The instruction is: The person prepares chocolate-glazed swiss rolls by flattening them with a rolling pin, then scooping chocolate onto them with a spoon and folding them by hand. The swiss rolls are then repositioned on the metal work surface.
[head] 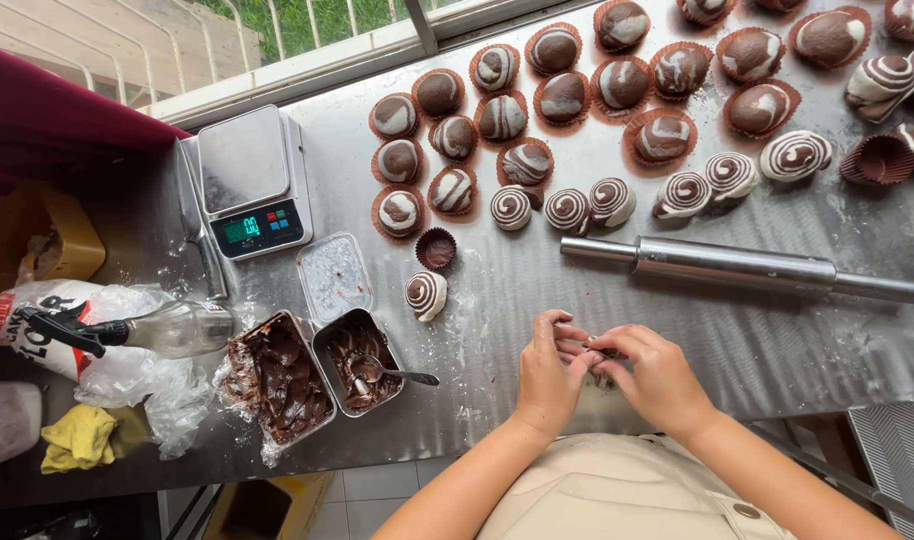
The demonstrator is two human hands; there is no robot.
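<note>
A small piece of brown-and-white swirled dough (599, 352) sits pinched between both hands just above the steel table (757, 340) near its front edge. The left hand (549, 370) and right hand (655, 375) each close their grip on it with the fingertips, which hide most of it, so its shape is hard to make out. Beyond lies a steel rolling pin (742, 268); to the left stand a filled metal tin with a spoon (362, 372) and a lone swirled dough ball (426, 295)
</note>
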